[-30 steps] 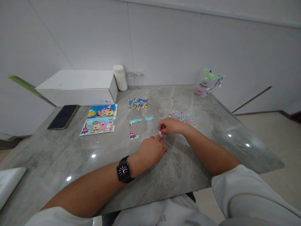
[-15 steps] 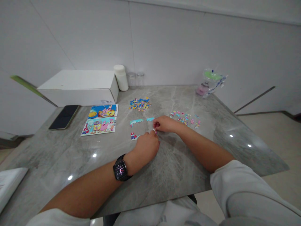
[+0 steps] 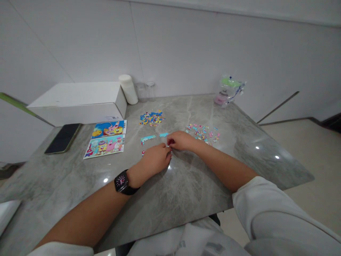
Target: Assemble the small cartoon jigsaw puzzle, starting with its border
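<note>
On the grey marbled table [image 3: 183,192], the left hand [image 3: 155,160] and right hand [image 3: 181,140] have moved closer to the joined light-blue puzzle pieces [image 3: 148,137], though whether either bunched set of fingers grips anything I can't tell

Passages across the desk and their obstacles
On the desk [image 3: 186,188], one passage opens in the lower middle, between the forearms, and another at upper middle, between the blue-yellow pile [image 3: 152,118] and the multicolored pieces [image 3: 202,133]. The left hand [image 3: 155,159] and right hand [image 3: 181,141], close together, block mid-frame, with flat blue strips [image 3: 148,138] just beyond. At upper left, the white box [image 3: 80,99], white bottle [image 3: 129,89] and clear glasses [image 3: 150,90] stand in the way; the phone [image 3: 63,138] and picture cards [image 3: 105,145] lie low before the box. The plastic bag [image 3: 227,91] blocks upper right.
</note>
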Tool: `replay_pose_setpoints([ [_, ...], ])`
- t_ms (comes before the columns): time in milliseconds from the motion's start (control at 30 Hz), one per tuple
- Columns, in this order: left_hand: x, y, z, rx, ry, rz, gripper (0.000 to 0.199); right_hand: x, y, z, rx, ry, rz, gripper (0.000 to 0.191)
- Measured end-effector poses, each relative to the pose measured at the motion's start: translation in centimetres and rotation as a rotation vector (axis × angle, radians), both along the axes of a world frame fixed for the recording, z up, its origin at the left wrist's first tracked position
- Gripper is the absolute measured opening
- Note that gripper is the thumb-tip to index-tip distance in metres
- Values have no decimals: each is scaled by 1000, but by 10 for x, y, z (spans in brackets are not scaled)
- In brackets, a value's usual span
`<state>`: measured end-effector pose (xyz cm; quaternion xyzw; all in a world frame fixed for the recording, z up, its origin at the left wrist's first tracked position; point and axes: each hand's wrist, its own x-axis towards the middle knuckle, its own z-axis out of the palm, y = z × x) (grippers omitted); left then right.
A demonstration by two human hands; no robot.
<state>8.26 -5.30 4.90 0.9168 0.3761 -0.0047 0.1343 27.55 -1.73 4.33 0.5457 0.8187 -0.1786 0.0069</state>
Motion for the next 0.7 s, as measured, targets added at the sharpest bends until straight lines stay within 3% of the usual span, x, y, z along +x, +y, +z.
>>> replay_pose_setpoints([
  [100, -17, 21, 11, -1, -108, -17, 34, 1, -1, 0, -15, 19, 1, 19],
  [233, -58, 54, 44, 135, -279, 199, 32, 5, 0, -5, -24, 57, 18, 19],
  [367, -91, 69, 73, 254, -362, 353, 29, 9, 2, -13, -17, 68, 34, 18],
  [567, -97, 67, 87, 285, -359, 420, 25, 8, 3, -10, -23, 114, 52, 17],
  [700, -97, 64, 92, 290, -378, 417, 25, 20, 4, 16, 61, 178, -27, 15],
])
